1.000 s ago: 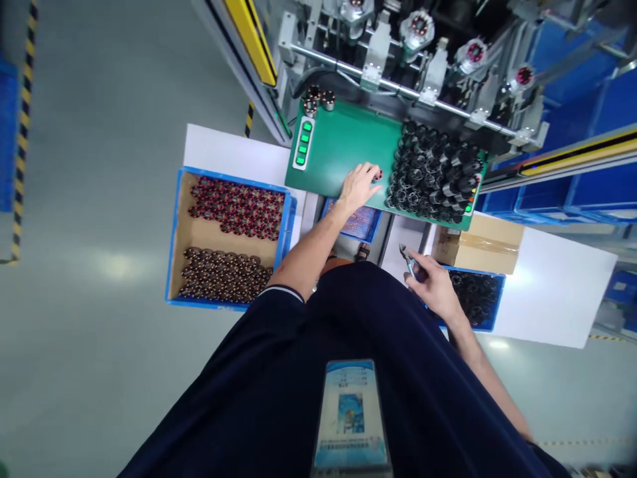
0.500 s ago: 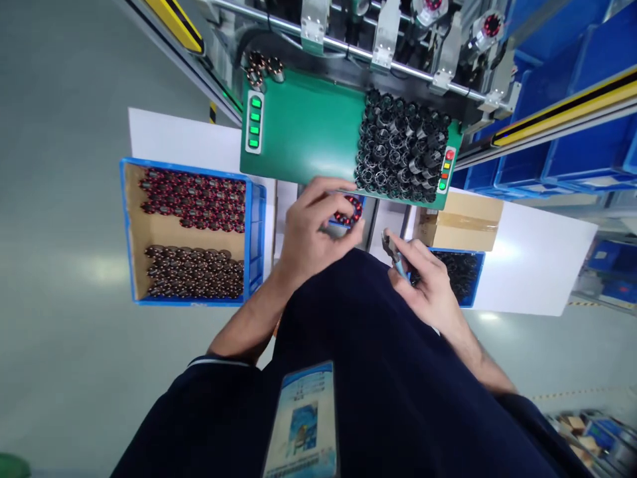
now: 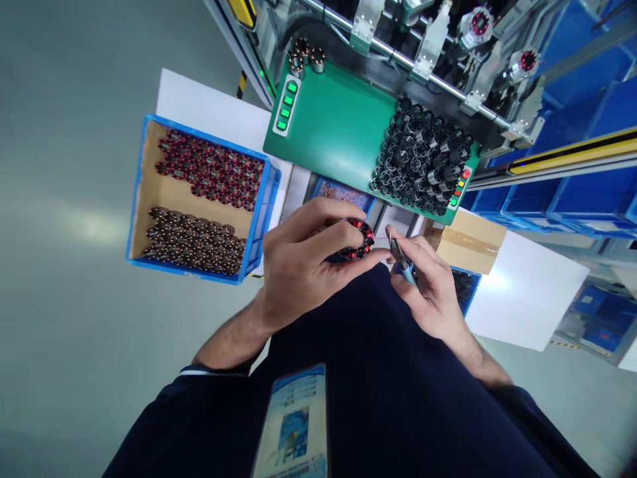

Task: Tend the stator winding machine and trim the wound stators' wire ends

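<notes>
Wrapped round a black ring-shaped motor stator with red windings (image 3: 362, 240), my left hand (image 3: 311, 255) holds it in front of my body. My right hand (image 3: 428, 282) grips a pair of small cutting pliers with light-blue handles (image 3: 405, 267). The pliers' jaws point up toward the stator, a short gap to its right. A thin wire seems to run between the stator and the fingers of my right hand. Behind my left hand, a blue tray (image 3: 343, 192) of small copper-coloured scraps sits partly hidden below the bench edge.
The green bench top (image 3: 333, 126) bears many black cores (image 3: 423, 159) at right and several copper-wound stators (image 3: 304, 56) at its far left corner. A blue crate (image 3: 199, 272) at left holds rows of stators. A cardboard box (image 3: 472, 239) stands at right, below the machine.
The view has turned and shifted, so the bench sits further right. My left hand has closed further round the stator and come nearer the pliers. The scrap tray shows more.
</notes>
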A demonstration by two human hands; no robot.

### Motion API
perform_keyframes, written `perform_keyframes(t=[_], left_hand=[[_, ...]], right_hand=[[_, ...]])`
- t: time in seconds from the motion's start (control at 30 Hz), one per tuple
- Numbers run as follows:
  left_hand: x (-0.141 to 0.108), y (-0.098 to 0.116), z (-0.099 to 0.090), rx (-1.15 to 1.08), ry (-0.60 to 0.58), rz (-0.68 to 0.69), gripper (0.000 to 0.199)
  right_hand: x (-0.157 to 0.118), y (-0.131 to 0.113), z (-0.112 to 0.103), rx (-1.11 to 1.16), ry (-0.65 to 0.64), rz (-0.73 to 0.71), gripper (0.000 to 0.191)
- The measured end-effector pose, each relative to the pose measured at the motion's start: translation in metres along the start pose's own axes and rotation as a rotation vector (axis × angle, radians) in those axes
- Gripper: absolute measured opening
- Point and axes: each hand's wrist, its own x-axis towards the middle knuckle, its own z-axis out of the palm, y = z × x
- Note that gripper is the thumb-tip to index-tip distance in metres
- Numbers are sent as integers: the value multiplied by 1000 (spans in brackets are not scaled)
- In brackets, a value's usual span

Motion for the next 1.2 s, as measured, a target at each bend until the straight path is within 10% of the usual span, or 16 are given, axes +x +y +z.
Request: perform_keyframes(t=[0.5, 0.67, 0.8, 0.93, 1.2], left_hand=[[-13, -4, -7, 14, -33, -5, 27], [-32, -27, 3, 137, -33, -44, 25], [-59, -69, 14, 156, -106, -267, 27], [-76, -95, 14, -283, -120, -706, 39], [-42, -58, 19, -824, -7, -890, 44]], right_hand=[[-7, 2, 13, -92, 108, -17, 67], [4, 38, 38, 4, 51, 146, 59], [24, 90, 78, 255, -86, 385, 56], [31, 115, 92, 221, -46, 390, 64], [22, 57, 44, -305, 165, -35, 57]])
